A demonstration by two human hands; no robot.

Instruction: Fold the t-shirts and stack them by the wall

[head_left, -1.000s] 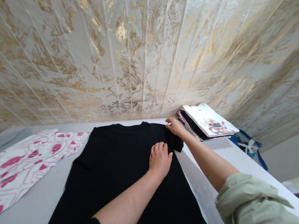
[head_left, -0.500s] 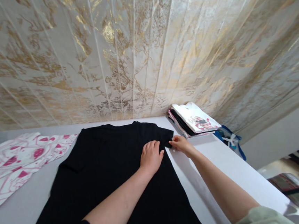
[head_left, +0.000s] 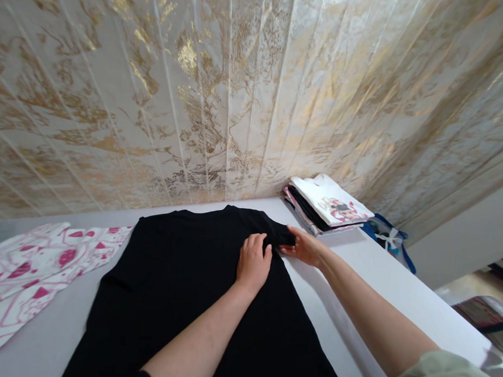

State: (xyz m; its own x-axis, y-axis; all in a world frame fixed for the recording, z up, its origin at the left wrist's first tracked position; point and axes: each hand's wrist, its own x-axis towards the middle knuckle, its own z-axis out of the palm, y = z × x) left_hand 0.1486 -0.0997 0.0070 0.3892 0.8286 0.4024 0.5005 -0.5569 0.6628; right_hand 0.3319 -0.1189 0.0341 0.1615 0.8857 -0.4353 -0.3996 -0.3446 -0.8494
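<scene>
A black T-shirt (head_left: 188, 264) lies spread out on the table, neck toward the far side. My left hand (head_left: 253, 261) rests flat on it near the right-side armhole, fingers stretched out, thumb close to a small fold. At the far right, my right hand (head_left: 303, 245) has the end of the short sleeve (head_left: 277, 233) between its thumb and fingers. The sleeve looks bunched and slightly raised there. Part of the sleeve edge is hidden by the fingers.
A stack of folded clothes, a white printed shirt (head_left: 329, 199) on top, stands behind my right hand. A white and pink patterned garment (head_left: 33, 266) lies on the left. The white table (head_left: 384, 294) ends at the right, and a patterned curtain (head_left: 208, 98) hangs behind it.
My right hand has gone from pinching the sleeve's corner to wrapping its fingers around the sleeve end, which has bunched up. My left hand stays nearly in place.
</scene>
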